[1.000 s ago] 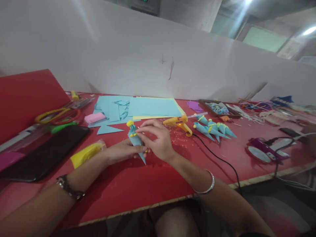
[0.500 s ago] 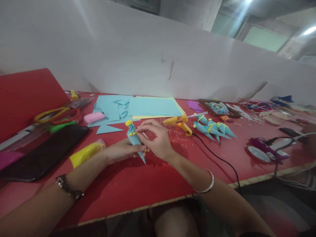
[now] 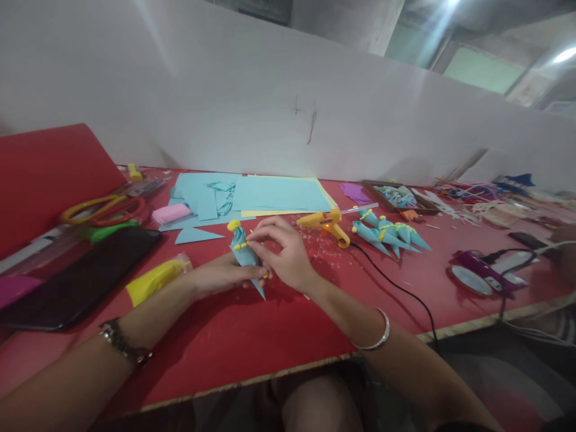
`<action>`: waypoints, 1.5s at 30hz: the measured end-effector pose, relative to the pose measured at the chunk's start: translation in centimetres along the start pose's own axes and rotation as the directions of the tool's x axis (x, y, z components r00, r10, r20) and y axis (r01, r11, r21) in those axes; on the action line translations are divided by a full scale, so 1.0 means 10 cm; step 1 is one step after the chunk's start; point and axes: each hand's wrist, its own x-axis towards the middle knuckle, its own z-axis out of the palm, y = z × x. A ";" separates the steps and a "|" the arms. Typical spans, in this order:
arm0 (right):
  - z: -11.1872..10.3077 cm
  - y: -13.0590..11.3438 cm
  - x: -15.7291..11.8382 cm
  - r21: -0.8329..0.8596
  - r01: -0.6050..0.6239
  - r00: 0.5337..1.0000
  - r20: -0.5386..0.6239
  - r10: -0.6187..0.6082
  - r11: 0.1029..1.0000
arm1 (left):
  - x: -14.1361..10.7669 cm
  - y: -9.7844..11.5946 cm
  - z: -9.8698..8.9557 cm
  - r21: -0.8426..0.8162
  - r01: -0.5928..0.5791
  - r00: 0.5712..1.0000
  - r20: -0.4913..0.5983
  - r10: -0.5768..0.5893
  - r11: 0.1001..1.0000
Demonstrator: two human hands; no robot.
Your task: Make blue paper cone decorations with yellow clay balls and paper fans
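Note:
A blue paper cone (image 3: pixel 245 254), its point toward me, is wrapped in the fingers of my left hand (image 3: pixel 221 275). On the cone's wide end sits a yellow ball (image 3: pixel 233 225), and a row of small yellow beads (image 3: pixel 241 245) crosses its side. My right hand (image 3: pixel 288 252) has thumb and forefinger pinched together at the right end of that row, on something small that I cannot make out. Several finished-looking blue cones (image 3: pixel 392 234) with yellow trim lie to the right, beside a yellow glue gun (image 3: pixel 326 223).
Blue sheets (image 3: pixel 279 194), a pink block (image 3: pixel 171 213), scissors (image 3: pixel 96 210), a black phone (image 3: pixel 81 279) and a yellow packet (image 3: pixel 155 281) lie left and behind. At right are a tray (image 3: pixel 425 210), a purple device (image 3: pixel 486 275) and the glue gun's black cord (image 3: pixel 405 285).
The cone and both hands stay almost where they were. The thin light stick that showed between my right hand's fingers and the cone has shifted and shows less.

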 end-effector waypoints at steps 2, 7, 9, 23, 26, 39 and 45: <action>0.00 -0.01 0.00 -0.003 -0.001 1.000 0.011 0.001 1.000 | 0.00 0.00 0.00 -0.010 0.005 1.000 -0.011 -0.005 1.000; 0.00 -0.01 0.00 0.033 -0.002 1.000 0.027 0.001 0.999 | 0.00 0.00 -0.01 -0.018 -0.003 1.000 -0.012 0.003 1.000; 0.00 0.00 0.00 0.058 0.001 1.000 0.027 -0.003 0.998 | 0.00 0.01 0.00 -0.020 -0.014 1.000 -0.005 0.014 1.000; 0.01 -0.01 -0.01 -0.034 0.030 1.000 -0.004 -0.030 0.999 | 0.05 0.09 -0.02 -0.400 -0.192 0.956 -0.281 0.080 0.896; 0.00 0.01 -0.01 -0.095 0.071 0.997 0.010 -0.070 0.993 | 0.06 0.09 -0.02 -0.410 -0.218 0.948 -0.303 0.094 0.885; -0.01 0.02 -0.01 -0.168 0.084 0.996 -0.019 -0.089 0.982 | 0.07 0.08 0.01 -0.301 -0.261 0.948 -0.258 0.185 0.917; -0.01 0.06 -0.01 -0.172 0.131 0.991 0.018 -0.130 0.976 | 0.08 0.04 -0.01 -0.317 -0.253 0.953 -0.244 0.179 0.914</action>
